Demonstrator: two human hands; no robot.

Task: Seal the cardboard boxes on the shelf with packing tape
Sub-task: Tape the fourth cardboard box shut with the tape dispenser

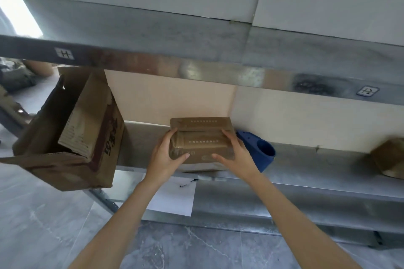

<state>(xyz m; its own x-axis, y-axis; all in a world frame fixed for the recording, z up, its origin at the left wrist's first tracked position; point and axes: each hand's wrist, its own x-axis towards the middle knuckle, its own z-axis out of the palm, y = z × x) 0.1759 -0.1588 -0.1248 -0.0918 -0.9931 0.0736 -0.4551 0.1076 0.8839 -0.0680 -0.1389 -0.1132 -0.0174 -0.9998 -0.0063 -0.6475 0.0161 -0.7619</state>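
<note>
A small brown cardboard box (202, 137) with pale printed lines sits at the front of the metal shelf (317, 164). My left hand (167, 155) grips its left side, thumb on the front face and fingers on the top. My right hand (235, 152) grips its right side the same way. A blue tape dispenser (261, 152) lies on the shelf just right of the box, behind my right hand. A larger open cardboard box (72, 129) with its flaps up stands at the shelf's left end, overhanging the edge.
An upper metal shelf (196, 50) with small labels runs overhead. A white sheet of paper (175, 196) hangs on the shelf's front rail. Another brown object (389, 157) sits at the far right of the shelf. Grey tiled floor lies below.
</note>
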